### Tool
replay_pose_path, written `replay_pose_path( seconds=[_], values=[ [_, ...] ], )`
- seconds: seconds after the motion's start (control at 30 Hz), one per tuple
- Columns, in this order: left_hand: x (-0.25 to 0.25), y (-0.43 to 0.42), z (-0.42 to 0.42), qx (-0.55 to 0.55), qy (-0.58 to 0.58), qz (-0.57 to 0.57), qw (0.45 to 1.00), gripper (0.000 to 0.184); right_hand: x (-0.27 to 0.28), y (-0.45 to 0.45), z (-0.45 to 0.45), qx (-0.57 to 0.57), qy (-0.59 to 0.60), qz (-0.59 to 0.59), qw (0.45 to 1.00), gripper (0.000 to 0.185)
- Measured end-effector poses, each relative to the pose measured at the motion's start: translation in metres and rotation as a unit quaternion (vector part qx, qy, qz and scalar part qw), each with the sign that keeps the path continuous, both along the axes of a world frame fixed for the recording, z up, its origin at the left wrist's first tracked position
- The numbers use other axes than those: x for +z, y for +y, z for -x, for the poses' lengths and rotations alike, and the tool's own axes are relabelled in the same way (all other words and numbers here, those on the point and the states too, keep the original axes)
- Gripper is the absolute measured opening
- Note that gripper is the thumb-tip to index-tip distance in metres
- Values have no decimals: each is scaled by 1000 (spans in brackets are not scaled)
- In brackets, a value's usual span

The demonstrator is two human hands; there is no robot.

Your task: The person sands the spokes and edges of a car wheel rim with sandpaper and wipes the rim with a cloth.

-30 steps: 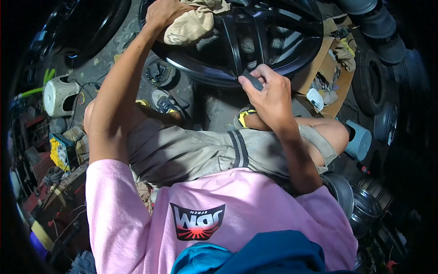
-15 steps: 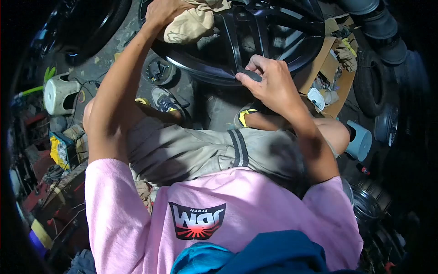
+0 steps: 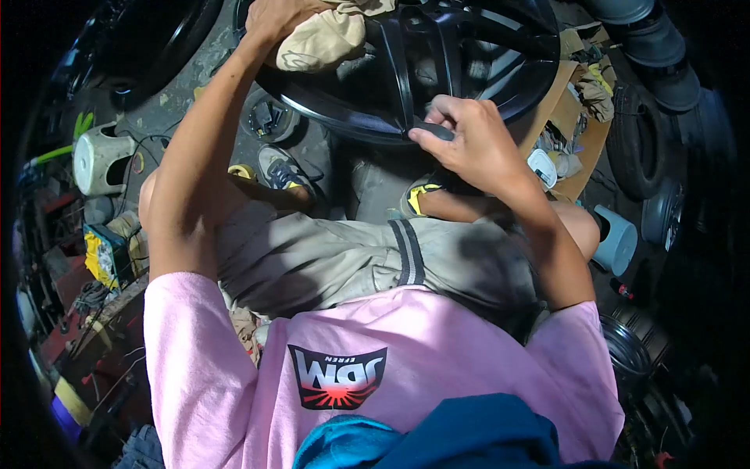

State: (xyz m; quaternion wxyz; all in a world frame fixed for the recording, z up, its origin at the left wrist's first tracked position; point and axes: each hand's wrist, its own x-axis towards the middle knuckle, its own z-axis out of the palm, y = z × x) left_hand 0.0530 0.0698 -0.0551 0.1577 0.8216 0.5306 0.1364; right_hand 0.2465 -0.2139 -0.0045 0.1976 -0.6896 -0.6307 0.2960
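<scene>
A black alloy wheel rim (image 3: 344,123) with several spokes lies at the top of the view, in front of my knees. My left hand (image 3: 275,17) is closed on a beige cloth (image 3: 324,43) at the rim's upper left; its fingertips are partly hidden by the cloth. Between the thumb and fingers of my right hand (image 3: 475,141) is a small dark grey piece that looks like folded sandpaper (image 3: 435,130). Its end meets the near edge of the rim, at the foot of a spoke.
At right stands an open cardboard box (image 3: 590,152) of odds and ends, with a tyre (image 3: 634,144) and a blue-grey stool (image 3: 615,241) nearby. A white stool (image 3: 101,160) is at left. Under the rim's left side sits a round dark container (image 3: 271,117). Tools and cables clutter the lower left.
My right hand has shifted slightly to the right with the grey piece, which stays by the rim's edge. The left hand and cloth have barely moved.
</scene>
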Motion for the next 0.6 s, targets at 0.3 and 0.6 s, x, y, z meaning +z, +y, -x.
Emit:
replay_pose_path(
  seconds=[0.3, 0.6],
  values=[
    [4, 1, 2, -18, -17, 6, 1000, 71, -2, 2, 1, 15, 10, -3, 1000, 33],
    [5, 1, 3, -40, -14, 16, 999, 70, -1, 2, -1, 14, 38, -9, 999, 34]
  ],
)
